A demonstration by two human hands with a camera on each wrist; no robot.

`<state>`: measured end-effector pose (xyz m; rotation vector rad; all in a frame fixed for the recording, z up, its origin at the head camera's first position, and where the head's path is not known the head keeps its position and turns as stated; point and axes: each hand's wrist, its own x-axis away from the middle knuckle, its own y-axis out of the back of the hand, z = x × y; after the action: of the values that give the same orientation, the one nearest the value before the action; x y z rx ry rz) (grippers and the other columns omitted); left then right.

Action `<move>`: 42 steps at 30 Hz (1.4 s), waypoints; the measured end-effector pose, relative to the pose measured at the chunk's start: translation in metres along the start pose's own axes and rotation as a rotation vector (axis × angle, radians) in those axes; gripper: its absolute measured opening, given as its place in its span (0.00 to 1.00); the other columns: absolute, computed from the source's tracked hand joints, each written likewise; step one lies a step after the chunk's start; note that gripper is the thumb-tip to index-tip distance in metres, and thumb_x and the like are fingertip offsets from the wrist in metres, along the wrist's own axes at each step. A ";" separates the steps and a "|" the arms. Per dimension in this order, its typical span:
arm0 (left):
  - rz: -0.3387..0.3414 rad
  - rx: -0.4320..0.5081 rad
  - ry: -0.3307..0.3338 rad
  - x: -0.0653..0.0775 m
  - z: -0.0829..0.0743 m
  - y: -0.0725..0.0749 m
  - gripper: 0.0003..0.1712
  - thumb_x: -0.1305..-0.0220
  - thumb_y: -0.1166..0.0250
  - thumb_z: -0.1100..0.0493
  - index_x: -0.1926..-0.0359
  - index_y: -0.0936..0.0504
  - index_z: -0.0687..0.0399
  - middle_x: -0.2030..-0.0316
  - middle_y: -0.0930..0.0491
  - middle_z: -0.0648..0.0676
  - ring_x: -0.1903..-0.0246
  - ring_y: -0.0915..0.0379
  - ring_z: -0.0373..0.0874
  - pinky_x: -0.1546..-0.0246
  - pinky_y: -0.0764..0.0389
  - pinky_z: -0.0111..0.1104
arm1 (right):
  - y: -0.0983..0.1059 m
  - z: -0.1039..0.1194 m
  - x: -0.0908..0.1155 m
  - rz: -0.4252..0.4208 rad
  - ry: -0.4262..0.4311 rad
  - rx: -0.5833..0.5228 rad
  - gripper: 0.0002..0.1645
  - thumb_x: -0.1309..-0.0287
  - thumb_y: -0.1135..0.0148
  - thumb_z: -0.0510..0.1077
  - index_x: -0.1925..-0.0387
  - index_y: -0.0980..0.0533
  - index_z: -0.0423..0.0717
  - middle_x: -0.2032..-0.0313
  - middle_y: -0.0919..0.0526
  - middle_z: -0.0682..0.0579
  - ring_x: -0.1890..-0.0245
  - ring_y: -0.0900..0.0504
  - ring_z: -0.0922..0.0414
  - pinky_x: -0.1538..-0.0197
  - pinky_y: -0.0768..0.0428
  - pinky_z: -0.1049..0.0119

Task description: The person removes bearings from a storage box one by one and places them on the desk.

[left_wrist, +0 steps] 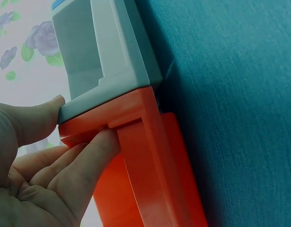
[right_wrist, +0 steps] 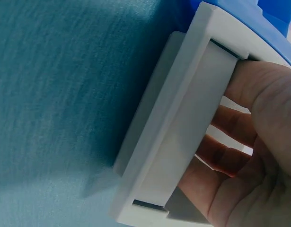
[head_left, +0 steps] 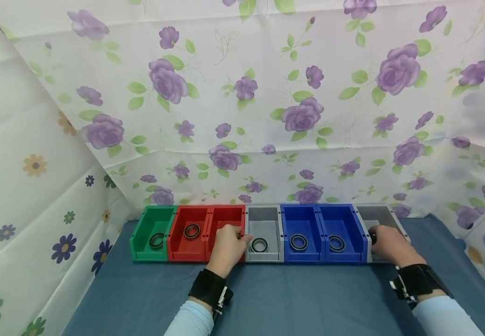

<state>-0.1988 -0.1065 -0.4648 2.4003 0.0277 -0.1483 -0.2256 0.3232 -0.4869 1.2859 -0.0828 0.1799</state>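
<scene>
A row of open plastic bins stands on the cloth. My left hand is at the second red bin. In the left wrist view its thumb lies on the grey bin's rim and its fingers reach inside the red bin, pinching the adjoining walls. My right hand reaches into the far-right grey bin, fingers bent behind its front wall. A small dark edge shows at those fingertips; its kind and whether it is gripped are unclear. Black-edged bearing rings lie in other bins, one in the middle grey bin.
More bearing rings lie in the green bin, the first red bin and the two blue bins. Blue-grey cloth spreads in front. A flowered sheet hangs close behind the bins.
</scene>
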 end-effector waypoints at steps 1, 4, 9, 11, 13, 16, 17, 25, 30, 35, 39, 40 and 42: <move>-0.001 -0.001 -0.001 0.000 0.000 0.000 0.08 0.44 0.33 0.53 0.72 0.17 0.52 0.89 0.35 0.49 0.86 0.34 0.41 0.87 0.33 0.31 | 0.000 0.000 0.000 -0.004 0.003 0.002 0.26 0.54 0.38 0.36 0.51 0.28 0.29 0.58 0.24 0.33 0.60 0.25 0.41 0.61 0.26 0.46; -0.006 -0.006 -0.005 0.000 0.001 -0.001 0.09 0.43 0.33 0.52 0.74 0.18 0.52 0.89 0.36 0.50 0.87 0.34 0.42 0.88 0.34 0.32 | -0.001 -0.001 0.000 -0.029 0.011 0.004 0.25 0.55 0.37 0.37 0.53 0.27 0.29 0.61 0.23 0.35 0.61 0.24 0.42 0.62 0.26 0.47; -0.009 -0.010 -0.012 0.002 0.004 -0.003 0.10 0.44 0.33 0.52 0.71 0.17 0.54 0.89 0.35 0.49 0.87 0.34 0.41 0.87 0.32 0.31 | -0.006 -0.002 0.005 -0.128 0.033 -0.011 0.25 0.58 0.34 0.38 0.55 0.26 0.31 0.64 0.23 0.39 0.64 0.24 0.45 0.64 0.26 0.48; -0.008 -0.013 -0.010 0.004 0.005 -0.003 0.10 0.44 0.33 0.52 0.68 0.16 0.55 0.89 0.34 0.49 0.87 0.34 0.41 0.87 0.32 0.31 | -0.010 -0.002 0.010 -0.184 0.049 -0.005 0.25 0.59 0.34 0.38 0.55 0.25 0.32 0.64 0.23 0.39 0.64 0.25 0.46 0.65 0.26 0.48; -0.011 -0.014 -0.010 0.005 0.006 -0.003 0.10 0.44 0.32 0.53 0.67 0.16 0.55 0.89 0.34 0.48 0.87 0.34 0.40 0.87 0.31 0.31 | -0.012 -0.002 0.014 -0.236 0.064 -0.002 0.26 0.59 0.33 0.38 0.54 0.25 0.33 0.62 0.24 0.38 0.63 0.25 0.44 0.66 0.27 0.48; -0.026 -0.012 -0.016 0.005 0.005 -0.002 0.09 0.45 0.32 0.53 0.69 0.16 0.55 0.89 0.35 0.48 0.87 0.34 0.40 0.87 0.32 0.31 | -0.013 -0.001 0.022 -0.357 0.094 -0.020 0.27 0.57 0.33 0.40 0.52 0.25 0.35 0.60 0.25 0.36 0.61 0.26 0.42 0.64 0.26 0.47; -0.031 -0.013 -0.017 0.005 0.005 -0.001 0.09 0.45 0.32 0.53 0.70 0.16 0.54 0.89 0.35 0.48 0.87 0.35 0.40 0.87 0.32 0.31 | -0.013 0.000 0.024 -0.397 0.100 -0.033 0.27 0.56 0.33 0.41 0.52 0.26 0.35 0.59 0.26 0.36 0.60 0.27 0.41 0.64 0.26 0.47; -0.036 -0.014 -0.008 -0.001 0.002 0.004 0.08 0.44 0.32 0.53 0.74 0.18 0.52 0.89 0.36 0.50 0.87 0.35 0.42 0.87 0.33 0.31 | -0.005 0.011 0.037 -0.636 0.082 -0.097 0.32 0.51 0.32 0.47 0.44 0.29 0.41 0.51 0.31 0.37 0.53 0.31 0.42 0.63 0.26 0.48; -0.039 -0.016 -0.010 -0.001 0.001 0.006 0.09 0.44 0.32 0.53 0.73 0.18 0.53 0.89 0.35 0.50 0.87 0.35 0.42 0.87 0.33 0.31 | -0.002 0.021 0.047 -0.746 0.145 -0.128 0.32 0.50 0.33 0.46 0.42 0.30 0.44 0.48 0.31 0.41 0.50 0.33 0.44 0.56 0.28 0.49; -0.030 -0.012 -0.009 -0.001 0.000 0.003 0.10 0.44 0.33 0.53 0.67 0.17 0.55 0.88 0.33 0.49 0.85 0.34 0.41 0.86 0.31 0.31 | 0.006 0.028 0.061 -0.820 0.200 -0.128 0.34 0.56 0.29 0.43 0.44 0.28 0.44 0.49 0.29 0.41 0.51 0.32 0.44 0.52 0.31 0.49; -0.011 -0.010 -0.001 0.002 0.001 0.000 0.12 0.44 0.33 0.52 0.65 0.16 0.55 0.88 0.33 0.49 0.86 0.34 0.41 0.86 0.31 0.31 | 0.009 0.032 0.074 -0.869 0.203 -0.121 0.35 0.60 0.27 0.42 0.45 0.27 0.45 0.49 0.28 0.43 0.50 0.31 0.45 0.56 0.28 0.51; -0.009 -0.011 -0.002 0.001 0.001 -0.001 0.11 0.44 0.33 0.52 0.65 0.16 0.55 0.88 0.34 0.49 0.86 0.34 0.41 0.86 0.32 0.31 | 0.010 0.033 0.076 -0.882 0.204 -0.115 0.35 0.61 0.27 0.42 0.45 0.26 0.45 0.49 0.27 0.43 0.50 0.31 0.45 0.57 0.27 0.52; -0.010 -0.014 -0.005 0.000 0.001 -0.002 0.10 0.44 0.33 0.52 0.67 0.16 0.54 0.89 0.35 0.49 0.87 0.34 0.41 0.87 0.33 0.31 | 0.011 0.034 0.079 -0.908 0.207 -0.109 0.34 0.61 0.27 0.43 0.47 0.25 0.45 0.50 0.27 0.44 0.50 0.30 0.46 0.59 0.26 0.55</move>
<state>-0.1986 -0.1057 -0.4666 2.3861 0.0384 -0.1582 -0.1483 0.3006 -0.4540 1.0816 0.6533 -0.4662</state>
